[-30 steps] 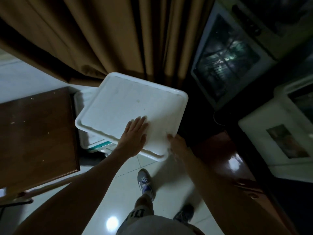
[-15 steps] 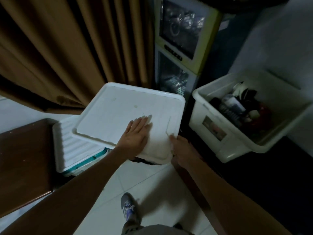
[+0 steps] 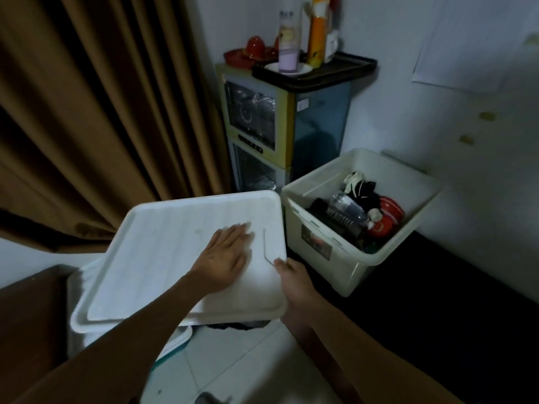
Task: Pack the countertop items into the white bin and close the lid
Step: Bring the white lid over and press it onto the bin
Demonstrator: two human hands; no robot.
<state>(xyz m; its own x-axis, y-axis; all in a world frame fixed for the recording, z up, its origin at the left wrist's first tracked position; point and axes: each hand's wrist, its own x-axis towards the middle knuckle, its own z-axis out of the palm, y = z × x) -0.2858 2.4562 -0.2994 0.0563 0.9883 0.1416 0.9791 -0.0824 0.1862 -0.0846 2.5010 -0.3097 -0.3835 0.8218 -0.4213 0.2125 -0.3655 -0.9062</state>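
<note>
1. Head view: the flat, ribbed white plastic lid was held up at a slight tilt, just left of the bin.
2. The left hand lay flat on the lid, fingers straight.
3. The right hand pinched the lid's right edge with the thumb on top and the fingers hidden underneath.
4. The open white plastic bin stood on a dark surface, holding a clear bottle and red round containers.

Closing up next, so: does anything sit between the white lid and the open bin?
Nothing visible does. The flat white plastic lid, under the left hand and gripped by the right hand, sits just left of the open white plastic bin.
</note>
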